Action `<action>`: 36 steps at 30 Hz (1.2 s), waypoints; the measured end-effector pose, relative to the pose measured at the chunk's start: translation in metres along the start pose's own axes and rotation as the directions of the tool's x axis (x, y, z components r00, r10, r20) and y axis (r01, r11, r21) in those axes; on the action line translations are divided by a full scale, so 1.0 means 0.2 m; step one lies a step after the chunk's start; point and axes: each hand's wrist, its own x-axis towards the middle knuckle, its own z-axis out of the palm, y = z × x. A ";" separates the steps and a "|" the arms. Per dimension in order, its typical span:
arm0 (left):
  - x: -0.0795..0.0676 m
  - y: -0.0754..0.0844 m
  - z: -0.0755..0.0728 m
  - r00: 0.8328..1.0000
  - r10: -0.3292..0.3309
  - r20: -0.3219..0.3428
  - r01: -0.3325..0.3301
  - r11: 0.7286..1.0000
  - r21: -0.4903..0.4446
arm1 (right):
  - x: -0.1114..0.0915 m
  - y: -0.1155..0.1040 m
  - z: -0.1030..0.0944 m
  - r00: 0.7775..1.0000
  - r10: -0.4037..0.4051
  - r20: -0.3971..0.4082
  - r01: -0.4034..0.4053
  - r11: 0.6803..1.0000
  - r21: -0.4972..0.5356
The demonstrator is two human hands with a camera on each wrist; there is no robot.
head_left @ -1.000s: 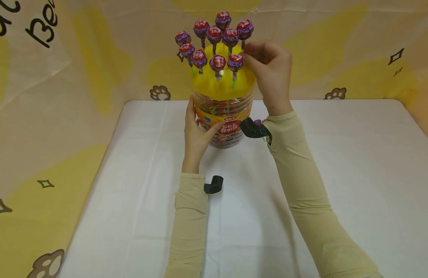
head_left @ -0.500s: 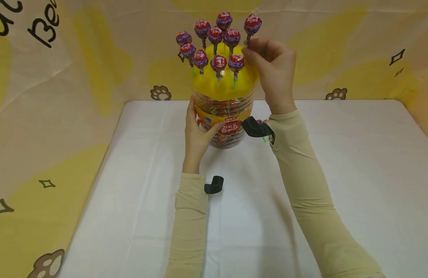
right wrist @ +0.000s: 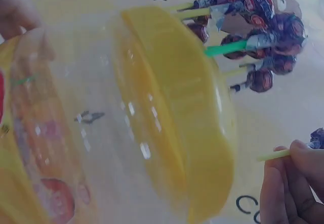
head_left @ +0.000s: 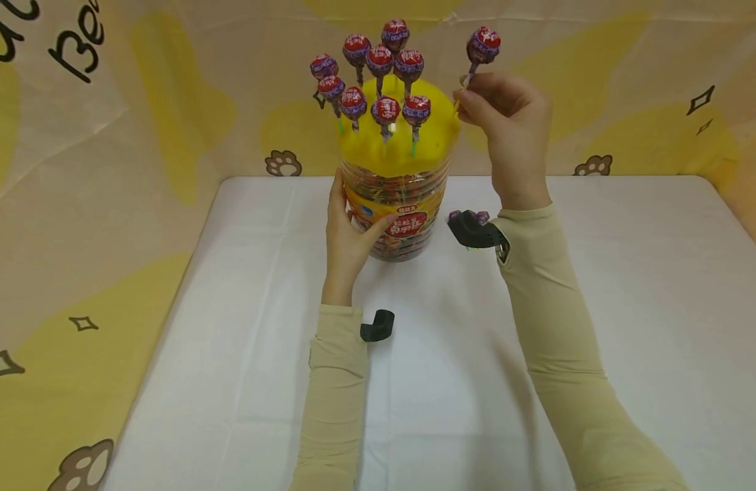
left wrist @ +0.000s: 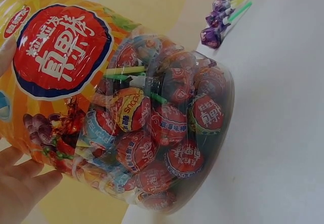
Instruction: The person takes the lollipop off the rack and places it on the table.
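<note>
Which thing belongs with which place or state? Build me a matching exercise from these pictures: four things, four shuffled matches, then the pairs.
Things
1) clear round plastic jar with an orange label
2) domed yellow lid
3) lollipop in a red-and-purple wrapper on a pale yellow stick
4) small cluster of purple-wrapped lollipops

Places or states
a) lying on the flat white tabletop
b) pinched by its stick in the bare right hand
c) gripped at its side by the bare left hand
d) topped with lollipops standing on their sticks

Pairs: 1-c, 2-d, 3-b, 4-a
</note>
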 end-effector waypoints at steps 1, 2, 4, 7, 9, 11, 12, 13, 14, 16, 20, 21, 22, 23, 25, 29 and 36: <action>0.00 0.00 0.00 1.000 0.000 0.001 0.000 1.000 0.001 | -0.01 0.01 -0.02 1.000 0.005 -0.003 -0.005 1.000 0.004; 0.00 0.00 0.00 1.000 0.001 0.001 -0.001 1.000 0.001 | -0.01 0.01 -0.03 1.000 0.011 -0.007 -0.011 1.000 0.010; 0.00 0.00 0.00 1.000 0.002 0.000 -0.002 1.000 0.001 | -0.03 0.03 -0.06 0.999 0.027 -0.020 -0.027 0.999 0.026; 0.00 0.01 0.00 1.000 -0.003 0.002 0.003 1.000 -0.005 | -0.06 0.05 -0.11 0.998 0.050 -0.032 -0.050 0.998 0.024; 0.00 0.01 0.00 1.000 -0.008 0.003 0.008 1.000 -0.009 | -0.08 0.07 -0.14 0.997 0.071 -0.039 -0.070 0.997 0.012; 0.00 0.01 0.00 1.000 -0.013 0.005 0.013 1.000 -0.012 | -0.10 0.09 -0.17 0.996 0.085 -0.041 -0.085 0.996 0.000; 0.00 0.00 0.00 1.000 -0.015 0.005 0.015 1.000 -0.013 | -0.11 0.11 -0.18 0.995 0.089 -0.041 -0.089 0.996 -0.005; 0.00 0.00 0.00 1.000 -0.015 0.005 0.015 1.000 -0.013 | -0.12 0.12 -0.20 0.995 0.093 -0.042 -0.093 0.996 -0.013; 0.00 0.00 0.00 1.000 -0.016 0.006 0.016 1.000 -0.014 | -0.13 0.13 -0.22 0.995 0.095 -0.043 -0.095 0.995 -0.011; 0.00 0.01 0.00 1.000 -0.014 0.005 0.014 1.000 -0.015 | -0.15 0.16 -0.25 0.994 0.098 -0.044 -0.099 0.995 -0.011; 0.00 0.01 0.00 1.000 -0.008 0.005 0.009 1.000 -0.013 | -0.18 0.20 -0.32 0.989 0.138 -0.059 -0.139 0.990 -0.010; 0.00 0.00 0.00 1.000 -0.007 0.005 0.007 1.000 -0.011 | -0.19 0.21 -0.34 0.986 0.152 -0.063 -0.153 0.988 -0.012; 0.00 0.00 0.00 1.000 -0.007 0.006 0.007 1.000 -0.010 | -0.19 0.22 -0.36 0.984 0.166 -0.069 -0.167 0.986 -0.015; 0.00 0.00 0.00 1.000 -0.008 0.006 0.008 1.000 -0.011 | -0.20 0.23 -0.37 0.981 0.179 -0.074 -0.181 0.983 -0.022; 0.00 0.00 0.00 1.000 -0.009 0.008 0.009 1.000 -0.012 | -0.22 0.25 -0.41 0.975 0.206 -0.080 -0.210 0.977 -0.044; 0.00 0.00 0.00 1.000 -0.011 0.013 0.011 1.000 -0.016 | -0.26 0.28 -0.48 0.961 0.260 -0.089 -0.268 0.958 -0.097; 0.00 0.00 0.00 1.000 -0.001 0.012 0.001 1.000 -0.013 | -0.30 0.34 -0.56 0.937 0.338 -0.088 -0.349 0.917 -0.193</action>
